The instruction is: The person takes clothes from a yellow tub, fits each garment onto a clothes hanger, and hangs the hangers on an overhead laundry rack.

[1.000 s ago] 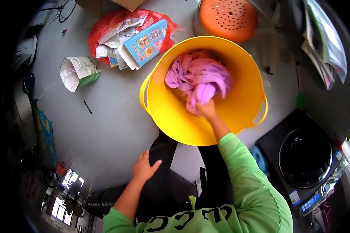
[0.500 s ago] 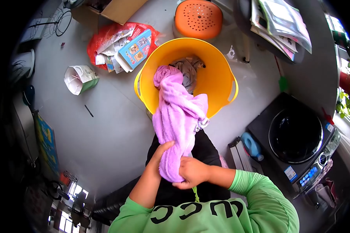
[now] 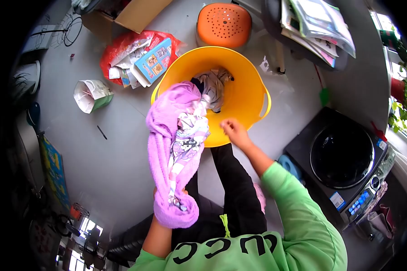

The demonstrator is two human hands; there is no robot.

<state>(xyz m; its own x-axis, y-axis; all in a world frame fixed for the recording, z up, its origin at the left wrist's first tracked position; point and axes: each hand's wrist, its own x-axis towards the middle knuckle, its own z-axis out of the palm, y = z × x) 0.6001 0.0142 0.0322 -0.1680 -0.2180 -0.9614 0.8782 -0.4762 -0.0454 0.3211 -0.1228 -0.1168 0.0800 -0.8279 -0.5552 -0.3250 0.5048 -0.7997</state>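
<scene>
A fluffy purple garment (image 3: 160,131) hangs over the left rim of the yellow tub (image 3: 239,90) and stretches down toward my lap. Its white printed lining (image 3: 185,140) shows along the middle. My left hand (image 3: 157,193) is mostly hidden behind the lower end of the garment, which droops over the wrist; the fingers cannot be made out. Over the tub's near right rim is my right hand (image 3: 232,131), apart from the cloth, its fingers curled together with nothing visible in them. Crumpled grey clothing (image 3: 213,86) lies inside the tub.
Beyond the tub are an orange perforated stool (image 3: 223,25) and a red plastic bag (image 3: 111,56) of papers and boxes. A paper bag (image 3: 93,95) stands at left. At right is a black washing machine (image 3: 298,144), with a blue bottle (image 3: 288,166) beside it.
The purple garment has swung left and opened to show its printed lining. My right hand has let go of it and moved up and right to the tub's rim.
</scene>
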